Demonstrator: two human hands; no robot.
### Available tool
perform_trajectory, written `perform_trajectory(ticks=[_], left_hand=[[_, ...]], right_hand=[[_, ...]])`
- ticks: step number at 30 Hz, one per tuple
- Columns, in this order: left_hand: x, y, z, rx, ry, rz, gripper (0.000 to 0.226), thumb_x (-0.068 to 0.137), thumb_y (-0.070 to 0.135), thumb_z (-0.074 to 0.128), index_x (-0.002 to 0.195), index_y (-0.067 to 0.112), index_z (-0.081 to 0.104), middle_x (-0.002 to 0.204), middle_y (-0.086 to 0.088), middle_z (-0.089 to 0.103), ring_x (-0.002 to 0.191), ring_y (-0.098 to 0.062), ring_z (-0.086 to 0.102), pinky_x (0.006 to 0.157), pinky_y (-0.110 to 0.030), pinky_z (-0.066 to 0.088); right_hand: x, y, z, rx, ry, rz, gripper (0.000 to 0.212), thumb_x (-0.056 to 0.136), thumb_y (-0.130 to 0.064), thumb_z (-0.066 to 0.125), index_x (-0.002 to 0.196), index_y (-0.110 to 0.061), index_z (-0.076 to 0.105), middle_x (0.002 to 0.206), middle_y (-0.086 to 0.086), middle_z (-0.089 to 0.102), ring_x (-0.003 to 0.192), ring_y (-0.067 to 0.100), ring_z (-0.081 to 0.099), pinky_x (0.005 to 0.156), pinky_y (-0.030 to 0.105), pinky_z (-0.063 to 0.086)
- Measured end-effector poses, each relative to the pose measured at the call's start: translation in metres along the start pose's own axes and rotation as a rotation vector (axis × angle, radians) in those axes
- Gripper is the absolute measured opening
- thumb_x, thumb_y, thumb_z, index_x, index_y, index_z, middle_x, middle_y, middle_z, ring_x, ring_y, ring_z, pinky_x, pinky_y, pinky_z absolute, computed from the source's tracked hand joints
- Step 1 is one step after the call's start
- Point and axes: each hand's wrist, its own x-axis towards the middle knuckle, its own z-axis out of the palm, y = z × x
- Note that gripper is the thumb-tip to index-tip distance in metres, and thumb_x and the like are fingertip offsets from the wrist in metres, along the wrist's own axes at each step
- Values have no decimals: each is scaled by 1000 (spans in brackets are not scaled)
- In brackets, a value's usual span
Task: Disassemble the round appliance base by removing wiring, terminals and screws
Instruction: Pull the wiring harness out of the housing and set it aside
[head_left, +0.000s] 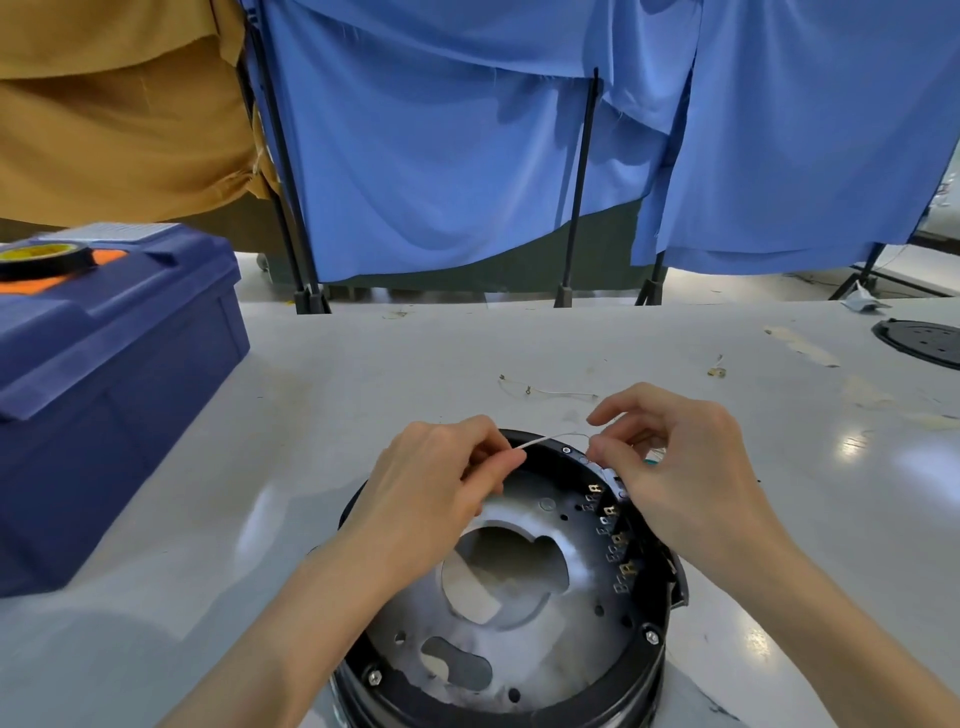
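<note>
Pale, scuffed surface (363, 374). On it: base (561, 654) at near edge, blue box (104, 415) left, loose wire (545, 389) just beyond base, small terminal (717, 371) further right, black disc (917, 340) far right.

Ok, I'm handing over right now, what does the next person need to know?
Left hand and right hand each pinch a thin white wire above the round base's far rim; I cannot tell whether it is free.
Done: one loose wire lies on the table beyond.
Left: a row of terminals on the base's right side, and the rim screws, are in place.
</note>
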Motion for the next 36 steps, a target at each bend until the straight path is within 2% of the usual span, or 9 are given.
perform_trajectory(ticks=[8,11,15,17,21,25,28,32,36], left_hand=[[1,-5,2,-116,45,-57,11,80,26,75,89,25,68,69,10,67,60,-4,64,69,-25,53],[2,-3,2,-153,46,-48,3,87,19,68,84,21,70,65,9,68,58,-4,65,69,-29,53],[10,4,2,-131,50,-6,12,91,17,62,82,17,71,65,6,68,58,-5,64,67,-33,54],[15,6,1,-129,53,-11,7,89,22,65,91,23,71,69,7,69,63,-5,65,69,-36,55],[22,-4,-8,277,85,-82,58,80,45,71,133,36,49,108,16,62,96,-7,59,84,-36,50],[19,-18,-11,343,-49,-212,54,83,43,68,133,32,50,123,8,59,114,-15,53,93,-35,46],[17,-23,-8,361,-75,-232,36,91,39,59,126,34,57,119,4,64,110,-20,57,91,-38,48],[21,-31,-9,323,-63,-245,29,94,29,56,121,37,61,113,4,67,103,-19,60,90,-38,49],[21,-35,-9,255,-51,-244,28,92,26,60,118,36,65,110,6,70,100,-15,63,90,-34,50]], right_hand=[[3,3,0,51,57,27,23,79,-1,73,76,-24,69,60,-10,68,58,6,61,60,13,47],[7,5,0,41,40,14,22,80,-4,73,78,-26,70,63,-13,67,60,5,59,61,13,46],[16,2,2,-10,-82,-54,25,81,-14,75,73,-37,68,62,-13,65,60,0,55,61,11,41],[24,4,3,-60,-85,-63,27,82,-10,73,68,-33,71,59,-14,66,60,-3,58,59,8,42],[51,24,-6,-128,50,95,23,82,-7,71,65,-22,72,49,-7,64,51,3,61,56,16,47],[68,54,4,-304,-3,229,19,87,-16,65,70,-13,73,60,1,68,63,24,66,62,30,54],[72,72,24,-502,-63,229,21,90,-22,62,79,-9,74,77,6,72,76,27,64,62,28,46],[74,91,38,-579,-114,156,29,95,-24,57,87,-3,75,83,10,73,102,30,50,73,28,36],[81,101,38,-602,-137,157,30,97,-25,55,91,-3,75,86,11,72,107,32,44,80,32,39]])
